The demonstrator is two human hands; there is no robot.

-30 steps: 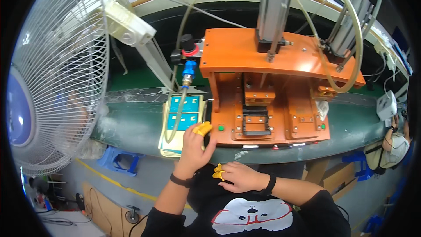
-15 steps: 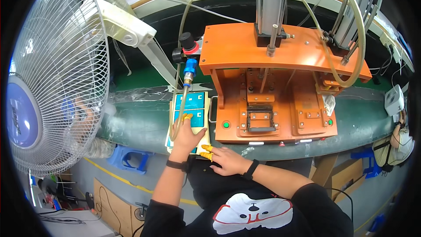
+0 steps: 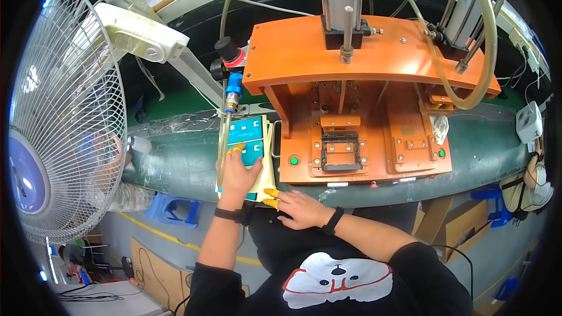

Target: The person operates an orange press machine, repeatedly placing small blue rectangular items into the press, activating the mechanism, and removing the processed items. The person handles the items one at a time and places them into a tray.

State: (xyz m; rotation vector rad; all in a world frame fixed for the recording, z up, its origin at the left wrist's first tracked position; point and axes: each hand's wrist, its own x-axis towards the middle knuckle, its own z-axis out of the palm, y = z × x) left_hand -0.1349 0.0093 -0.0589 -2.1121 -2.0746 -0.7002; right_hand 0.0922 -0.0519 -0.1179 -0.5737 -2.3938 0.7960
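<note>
My left hand (image 3: 239,177) lies with spread fingers on a sheet of blue pieces (image 3: 246,130) with small pale cut-outs. Its thumb points out to the right, and yellow finger cots cover some fingertips. Under the blue sheet lies a cream backing (image 3: 267,171), on the bench just left of the orange press. At the lower right corner of this backing is my right hand (image 3: 301,208), its fingers stretched out and also wearing yellow cots. The fingertips touch or nearly touch the corner; I see nothing held in either hand.
An orange pneumatic press (image 3: 369,52) with a black frame-shaped fixture (image 3: 341,151) stands to the right. A clear hose (image 3: 225,146) hangs from a blue fitting (image 3: 234,86) beside my left hand. A large fan (image 3: 70,123) fills the left side. Cardboard (image 3: 462,222) lies below right.
The view has shifted, so the press and sheet appear farther left. Both hands stay at the sheet in nearly the same pose. The hose now appears at the sheet's left edge.
</note>
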